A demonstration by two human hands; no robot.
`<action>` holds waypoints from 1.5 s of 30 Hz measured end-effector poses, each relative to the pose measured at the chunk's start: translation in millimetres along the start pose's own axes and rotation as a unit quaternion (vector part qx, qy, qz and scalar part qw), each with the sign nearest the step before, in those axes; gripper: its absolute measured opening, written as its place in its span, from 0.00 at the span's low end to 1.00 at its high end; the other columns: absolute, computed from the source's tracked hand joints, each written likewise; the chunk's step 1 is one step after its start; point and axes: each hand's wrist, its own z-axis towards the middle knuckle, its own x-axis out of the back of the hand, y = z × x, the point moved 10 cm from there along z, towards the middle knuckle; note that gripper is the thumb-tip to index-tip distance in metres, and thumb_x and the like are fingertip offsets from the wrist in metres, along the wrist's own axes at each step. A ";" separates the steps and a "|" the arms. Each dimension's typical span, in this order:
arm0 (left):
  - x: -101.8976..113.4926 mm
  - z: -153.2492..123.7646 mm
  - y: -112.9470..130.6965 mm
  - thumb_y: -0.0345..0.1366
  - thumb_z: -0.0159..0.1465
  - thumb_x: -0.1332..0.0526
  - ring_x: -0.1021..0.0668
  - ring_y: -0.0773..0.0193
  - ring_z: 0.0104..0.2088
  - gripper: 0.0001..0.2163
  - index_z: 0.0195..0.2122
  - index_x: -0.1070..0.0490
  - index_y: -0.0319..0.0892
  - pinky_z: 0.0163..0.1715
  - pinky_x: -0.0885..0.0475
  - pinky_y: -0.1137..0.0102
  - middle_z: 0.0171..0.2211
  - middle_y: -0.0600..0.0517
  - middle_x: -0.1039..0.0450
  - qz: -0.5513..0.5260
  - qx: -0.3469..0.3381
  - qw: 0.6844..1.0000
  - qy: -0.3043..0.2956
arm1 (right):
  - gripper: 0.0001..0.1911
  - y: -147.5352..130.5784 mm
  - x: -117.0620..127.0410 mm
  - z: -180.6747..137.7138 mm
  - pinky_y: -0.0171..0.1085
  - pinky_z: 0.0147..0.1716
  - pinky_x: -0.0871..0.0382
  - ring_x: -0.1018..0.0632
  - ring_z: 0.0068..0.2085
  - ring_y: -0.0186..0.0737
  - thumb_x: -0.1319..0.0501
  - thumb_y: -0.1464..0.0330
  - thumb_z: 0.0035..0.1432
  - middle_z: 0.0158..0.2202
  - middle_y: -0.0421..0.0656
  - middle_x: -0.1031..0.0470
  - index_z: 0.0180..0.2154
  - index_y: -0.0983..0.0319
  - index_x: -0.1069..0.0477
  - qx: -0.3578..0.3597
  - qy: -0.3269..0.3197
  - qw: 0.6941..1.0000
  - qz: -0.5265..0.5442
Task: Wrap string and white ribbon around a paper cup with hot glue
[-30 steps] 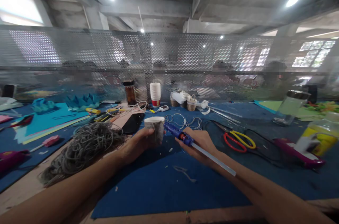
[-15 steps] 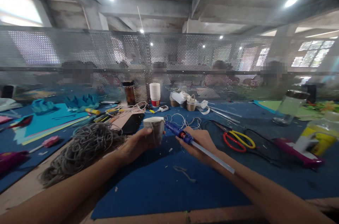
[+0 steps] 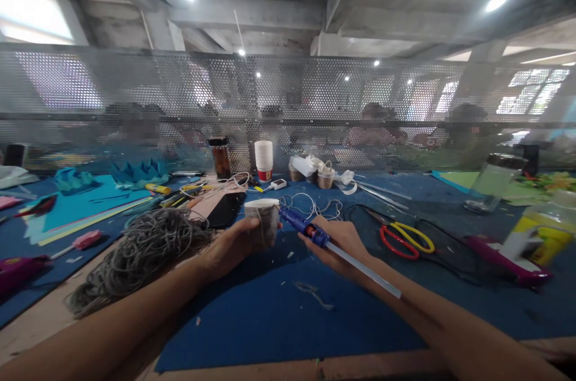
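My left hand (image 3: 238, 243) is closed around a paper cup (image 3: 265, 222) wrapped in grey cord, its white rim facing up. In my right hand (image 3: 344, 243) is a blue hot glue gun (image 3: 299, 224), with a long clear glue stick (image 3: 364, 270) jutting from its back toward my forearm. The glue gun's nozzle points left at the cup, close to its upper side; whether it touches I cannot tell. Beside my left forearm lies a tangled heap of grey cord (image 3: 144, 249). A short scrap of grey cord (image 3: 315, 296) rests on the blue mat (image 3: 252, 333) below my hands.
Scissors (image 3: 405, 240) with red and yellow handles lie right of my right hand, near a purple glue gun (image 3: 508, 261) and a glass jar (image 3: 492, 183). Stacked paper cups (image 3: 264, 162), a brown jar (image 3: 219, 159) and a phone (image 3: 226, 210) stand or lie beyond. A perforated screen (image 3: 306, 93) borders the back.
Almost nothing differs. The cup and the glue gun have shifted very slightly, with both hands keeping their hold.
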 end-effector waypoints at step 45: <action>10.1 -2.9 27.1 0.38 0.63 0.33 0.17 0.52 0.43 0.17 0.52 0.25 0.38 0.43 0.21 0.60 0.44 0.42 0.17 -0.006 -0.098 0.992 0.075 | 0.15 0.7 -37.9 0.5 0.44 0.52 0.35 0.25 0.52 0.49 0.40 0.69 0.62 0.51 0.51 0.25 0.50 0.64 0.27 -0.060 -0.148 0.987 -0.010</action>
